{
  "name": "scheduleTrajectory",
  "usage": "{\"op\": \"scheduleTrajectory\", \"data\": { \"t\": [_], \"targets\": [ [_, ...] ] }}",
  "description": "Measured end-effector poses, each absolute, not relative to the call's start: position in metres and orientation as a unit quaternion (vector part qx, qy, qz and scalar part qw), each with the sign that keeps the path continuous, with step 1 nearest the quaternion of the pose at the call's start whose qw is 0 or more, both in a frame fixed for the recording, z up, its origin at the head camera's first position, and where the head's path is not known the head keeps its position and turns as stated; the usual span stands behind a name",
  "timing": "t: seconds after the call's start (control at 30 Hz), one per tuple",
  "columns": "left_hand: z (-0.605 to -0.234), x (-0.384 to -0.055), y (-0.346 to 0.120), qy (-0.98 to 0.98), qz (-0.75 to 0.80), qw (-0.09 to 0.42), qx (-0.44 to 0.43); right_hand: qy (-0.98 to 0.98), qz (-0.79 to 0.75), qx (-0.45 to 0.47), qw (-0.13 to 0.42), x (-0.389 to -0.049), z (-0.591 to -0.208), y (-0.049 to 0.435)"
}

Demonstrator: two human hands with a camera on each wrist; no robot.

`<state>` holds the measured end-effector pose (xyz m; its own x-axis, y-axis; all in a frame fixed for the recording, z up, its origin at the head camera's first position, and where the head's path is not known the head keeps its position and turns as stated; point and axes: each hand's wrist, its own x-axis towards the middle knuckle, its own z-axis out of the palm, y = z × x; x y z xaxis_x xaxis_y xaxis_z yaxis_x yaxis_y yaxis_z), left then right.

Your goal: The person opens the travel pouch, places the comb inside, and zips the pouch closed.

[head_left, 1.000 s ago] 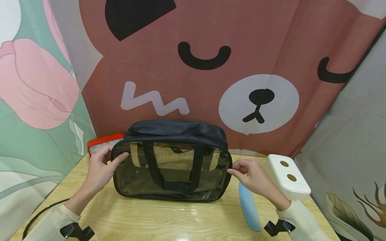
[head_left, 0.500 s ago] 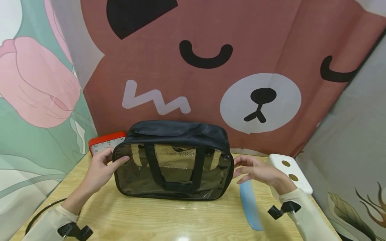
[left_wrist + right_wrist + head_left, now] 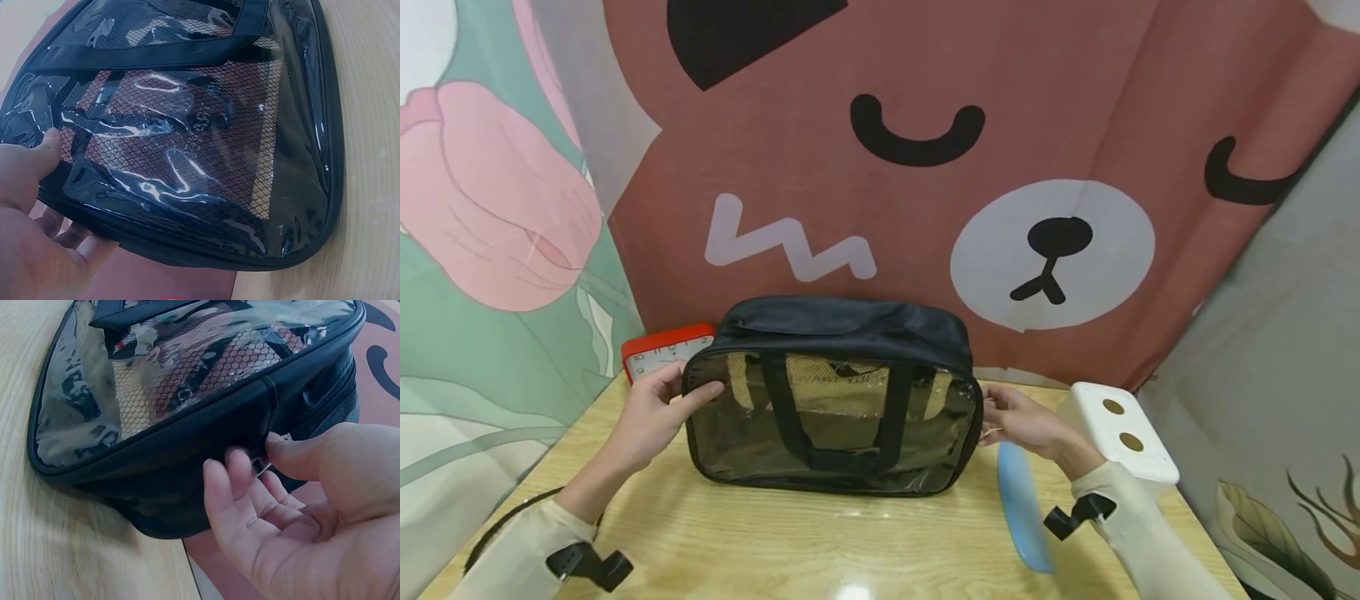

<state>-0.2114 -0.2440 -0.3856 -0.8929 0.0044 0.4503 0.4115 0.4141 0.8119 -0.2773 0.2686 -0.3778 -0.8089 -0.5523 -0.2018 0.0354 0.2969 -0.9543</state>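
Well, closest to the camera on the tabletop (image 3: 775, 537) lies a curved blue thing (image 3: 1022, 508), just below the right hand (image 3: 1026, 421). That hand's fingers are bent in, and I think they pinch a small metal zipper pull (image 3: 261, 467). The left hand (image 3: 643, 417) grips the see-through travel bag (image 3: 835, 396) at its top left corner, thumb on the clear front, fingers behind the edge. I'd say working the zipper (image 3: 331, 402) is the step now. Next calls for a firm left hold and a gentle tug along the zipper. The bag stands in the middle, clear front facing me, black top up, its long side running left to right. Behind its left end is a red clock (image 3: 670, 347); farthest back, a bear-print cloth (image 3: 910, 208).
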Motion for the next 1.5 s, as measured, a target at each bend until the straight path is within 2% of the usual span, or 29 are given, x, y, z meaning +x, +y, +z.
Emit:
{"op": "scheduleTrajectory", "data": {
  "t": [0.1, 0.53, 1.13, 1.5],
  "targets": [
    [-0.385, -0.212, -0.244, -0.817, -0.527, 0.193, -0.130, 0.764, -0.564, -0.180, 0.257, -0.278, -0.379, 0.271],
    [-0.383, -0.213, -0.245, -0.814, -0.533, 0.195, -0.123, 0.819, -0.516, -0.175, 0.182, -0.274, -0.357, 0.270],
    [-0.385, -0.210, -0.245, -0.803, -0.551, 0.197, -0.113, 0.838, -0.501, -0.165, 0.143, -0.273, -0.333, 0.265],
    [-0.385, -0.209, -0.244, -0.805, -0.549, 0.197, -0.108, 0.851, -0.489, -0.169, 0.089, -0.265, -0.319, 0.261]
  ]
}}
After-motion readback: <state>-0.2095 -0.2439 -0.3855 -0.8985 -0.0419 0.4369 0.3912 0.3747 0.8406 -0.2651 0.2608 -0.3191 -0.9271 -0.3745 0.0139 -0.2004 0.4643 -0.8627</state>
